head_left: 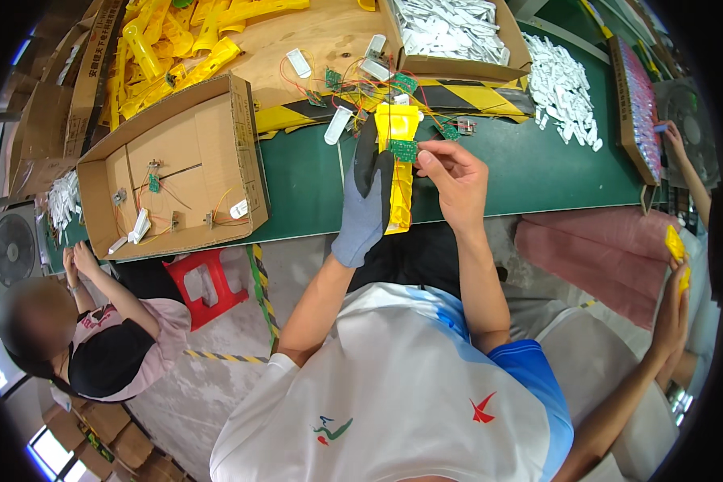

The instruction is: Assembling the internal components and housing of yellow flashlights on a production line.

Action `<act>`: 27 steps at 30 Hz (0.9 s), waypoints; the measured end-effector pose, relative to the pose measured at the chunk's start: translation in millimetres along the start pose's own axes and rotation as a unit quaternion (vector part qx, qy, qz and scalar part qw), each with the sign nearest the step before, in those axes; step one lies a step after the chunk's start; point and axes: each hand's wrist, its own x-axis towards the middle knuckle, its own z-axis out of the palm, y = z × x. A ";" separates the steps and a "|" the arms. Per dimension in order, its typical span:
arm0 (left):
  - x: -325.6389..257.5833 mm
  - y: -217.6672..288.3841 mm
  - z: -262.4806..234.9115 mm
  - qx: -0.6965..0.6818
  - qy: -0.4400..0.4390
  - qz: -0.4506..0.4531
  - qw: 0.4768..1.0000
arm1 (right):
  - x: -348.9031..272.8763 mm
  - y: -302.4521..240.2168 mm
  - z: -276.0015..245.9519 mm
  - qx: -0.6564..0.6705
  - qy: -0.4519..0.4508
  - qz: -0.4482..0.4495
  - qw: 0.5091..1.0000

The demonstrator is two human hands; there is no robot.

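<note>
Over the green table [538,173], gloved left hand [367,205] gripping upright yellow housing [399,165], long axis pointing away, right hand [451,178] pinching green circuit board [404,150].

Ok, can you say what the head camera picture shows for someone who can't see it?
A person's gloved left hand holds a yellow plastic shell over a green table while the bare right hand presses a small green circuit board onto it. An open cardboard box of wired parts sits to the left.

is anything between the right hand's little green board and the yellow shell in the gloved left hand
Nothing visible. The right hand pinches the green circuit board right against the yellow shell, which the gloved left hand holds upright. Thin wires trail from the board toward the table, off to the side.
</note>
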 end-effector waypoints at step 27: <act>-1.4 14.8 -1.4 0.024 -0.010 0.017 1.000 | -6.2 -1.2 21.1 0.020 0.005 0.078 0.997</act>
